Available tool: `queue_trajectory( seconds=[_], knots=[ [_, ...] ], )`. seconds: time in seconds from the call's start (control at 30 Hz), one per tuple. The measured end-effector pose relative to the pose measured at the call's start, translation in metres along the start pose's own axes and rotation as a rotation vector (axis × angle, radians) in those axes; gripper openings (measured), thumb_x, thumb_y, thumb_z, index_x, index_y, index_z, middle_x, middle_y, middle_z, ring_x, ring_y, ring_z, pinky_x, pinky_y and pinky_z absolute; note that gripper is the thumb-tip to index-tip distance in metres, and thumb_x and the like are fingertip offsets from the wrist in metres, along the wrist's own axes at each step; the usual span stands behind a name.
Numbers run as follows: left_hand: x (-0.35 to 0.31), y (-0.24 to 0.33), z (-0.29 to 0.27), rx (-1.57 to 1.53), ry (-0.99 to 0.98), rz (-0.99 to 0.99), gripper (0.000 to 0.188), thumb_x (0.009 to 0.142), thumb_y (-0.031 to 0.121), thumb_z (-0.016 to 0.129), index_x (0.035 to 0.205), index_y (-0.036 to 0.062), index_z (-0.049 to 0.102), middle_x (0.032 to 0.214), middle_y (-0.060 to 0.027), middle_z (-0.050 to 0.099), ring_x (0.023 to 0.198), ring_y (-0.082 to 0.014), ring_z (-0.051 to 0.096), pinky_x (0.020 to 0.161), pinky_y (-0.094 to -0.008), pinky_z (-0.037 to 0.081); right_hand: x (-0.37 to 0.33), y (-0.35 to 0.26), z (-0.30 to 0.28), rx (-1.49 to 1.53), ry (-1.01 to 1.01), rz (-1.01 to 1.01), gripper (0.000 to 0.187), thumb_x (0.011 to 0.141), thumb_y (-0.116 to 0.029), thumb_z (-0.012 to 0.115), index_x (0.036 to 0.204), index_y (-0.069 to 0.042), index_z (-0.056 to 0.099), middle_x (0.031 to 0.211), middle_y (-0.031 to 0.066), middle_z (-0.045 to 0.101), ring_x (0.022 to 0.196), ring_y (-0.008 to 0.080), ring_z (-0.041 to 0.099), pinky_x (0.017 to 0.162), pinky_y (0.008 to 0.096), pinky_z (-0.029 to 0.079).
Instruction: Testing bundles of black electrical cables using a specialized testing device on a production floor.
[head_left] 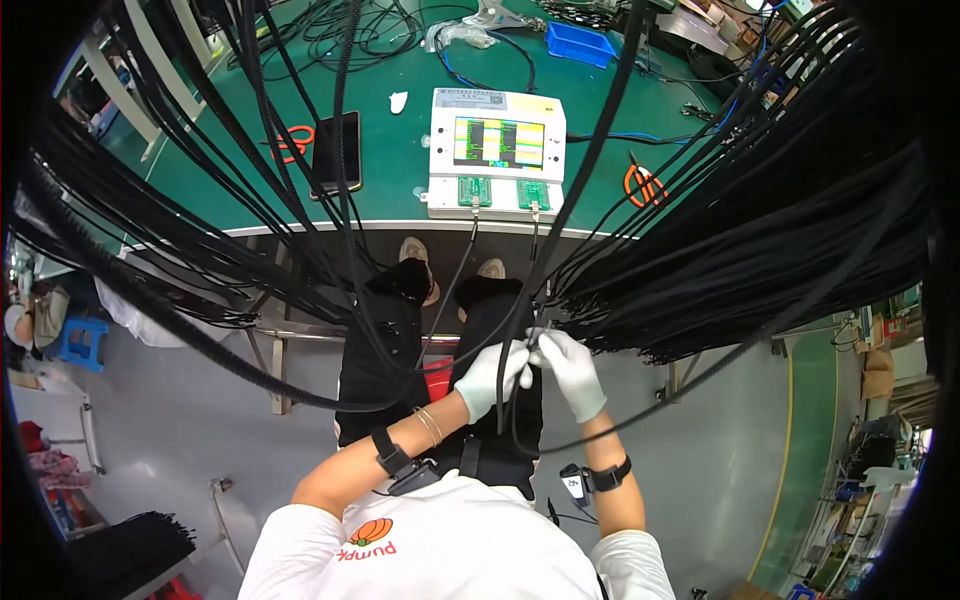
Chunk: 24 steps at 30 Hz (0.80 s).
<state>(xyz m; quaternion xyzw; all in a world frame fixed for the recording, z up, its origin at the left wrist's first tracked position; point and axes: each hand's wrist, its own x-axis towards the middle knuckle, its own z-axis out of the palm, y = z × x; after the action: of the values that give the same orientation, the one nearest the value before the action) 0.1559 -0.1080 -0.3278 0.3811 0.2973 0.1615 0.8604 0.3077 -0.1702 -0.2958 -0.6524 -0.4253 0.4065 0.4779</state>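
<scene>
Both my hands wear white gloves and meet above my lap, just off the table's near edge. My left hand (493,381) is closed with its fingertips pinched on a thin black cable. My right hand (570,370) pinches at the same spot, its fingertips against the left ones; the cable end between them is too small to make out. Beyond them on the table sits a white tester box (497,185) with a lit colour screen (499,144). Two small green circuit boards lie on its front, and a black cable (473,232) runs down from the left board toward my hands.
Thick bundles of black cables hang at the left (190,215) and right (760,250), with loose strands crossing in front of me. The green table (390,150) carries a phone (337,155), orange-handled scissors (293,144), orange-handled cutters (645,187) and a blue tray (580,45).
</scene>
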Motion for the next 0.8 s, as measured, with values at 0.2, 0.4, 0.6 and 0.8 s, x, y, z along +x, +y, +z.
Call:
queue_trajectory(
  seconds=[0.2, 0.4, 0.6, 0.8],
  knots=[
    [-0.053, 0.053, 0.047, 1.094, 0.45, 0.818, 0.018, 0.096, 0.008, 0.051, 0.108, -0.001, 0.061, 0.089, -0.0068, 0.065, 0.075, -0.0121, 0.061, 0.067, -0.0243, 0.048, 0.021, -0.049, 0.023, 0.538, 0.048, -0.123, 0.021, 0.098, -0.016, 0.053, 0.107, 0.001, 0.06, 0.086, 0.0043, 0.064, 0.067, 0.0095, 0.06, 0.06, 0.0234, 0.049],
    [-0.041, 0.143, 0.009, 0.57, 0.712, 0.836, 0.019, 0.094, 0.008, 0.056, 0.108, -0.0037, 0.06, 0.088, -0.0033, 0.063, 0.079, -0.0113, 0.06, 0.071, -0.0266, 0.049, 0.073, -0.092, 0.015, 0.336, 0.217, -0.046, 0.021, 0.097, -0.019, 0.056, 0.099, 0.0, 0.065, 0.062, -0.006, 0.048, 0.048, 0.0011, 0.04, 0.043, 0.0182, 0.03],
    [0.007, 0.17, -0.03, 0.136, 0.405, 0.269, 0.022, 0.092, 0.021, 0.063, 0.087, 0.0, 0.068, 0.064, -0.0011, 0.06, 0.064, -0.0055, 0.052, 0.056, -0.0242, 0.04, 0.107, -0.099, 0.029, 0.315, 0.243, -0.106, 0.021, 0.095, -0.019, 0.06, 0.087, -0.001, 0.068, 0.049, -0.0112, 0.036, 0.039, -0.0004, 0.028, 0.038, 0.0187, 0.019],
    [0.014, 0.161, -0.018, 0.289, 0.414, 0.481, 0.026, 0.095, 0.022, 0.059, 0.081, 0.0015, 0.067, 0.064, -0.0006, 0.061, 0.062, -0.0057, 0.051, 0.056, -0.0244, 0.039, 0.112, -0.099, 0.028, 0.302, 0.197, -0.033, 0.024, 0.095, -0.018, 0.06, 0.08, -0.001, 0.068, 0.05, -0.0099, 0.04, 0.04, -0.0004, 0.03, 0.039, 0.0197, 0.02]
  ],
)
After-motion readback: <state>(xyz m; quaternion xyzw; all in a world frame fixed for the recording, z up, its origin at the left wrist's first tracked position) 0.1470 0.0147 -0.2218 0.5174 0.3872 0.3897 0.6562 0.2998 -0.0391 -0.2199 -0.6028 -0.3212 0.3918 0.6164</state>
